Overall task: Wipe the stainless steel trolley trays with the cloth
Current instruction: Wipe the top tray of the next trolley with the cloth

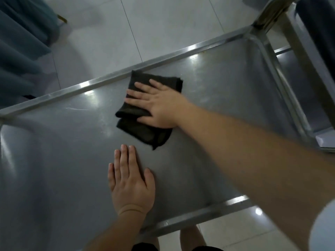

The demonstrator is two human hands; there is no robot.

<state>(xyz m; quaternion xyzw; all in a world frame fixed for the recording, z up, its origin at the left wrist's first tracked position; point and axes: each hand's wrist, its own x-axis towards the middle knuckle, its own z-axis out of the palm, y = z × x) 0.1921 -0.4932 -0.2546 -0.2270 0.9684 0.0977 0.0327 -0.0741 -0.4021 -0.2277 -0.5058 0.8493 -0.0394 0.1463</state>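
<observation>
The stainless steel trolley tray [58,160] fills most of the view, its raised rim running from the left edge up to the far right corner. A folded dark cloth [145,131] lies on the tray near the far rim. My right hand [155,104] presses flat on the cloth with straight, spread fingers. Nearer to me, my left hand [130,180] rests flat on the bare steel, fingers straight and together, apart from the cloth.
The trolley's upright post and handle frame [272,20] rise at the far right corner, with a lower tray [301,91] seen beyond it. Grey-green curtains [20,42] hang at the upper left over pale floor tiles [163,24].
</observation>
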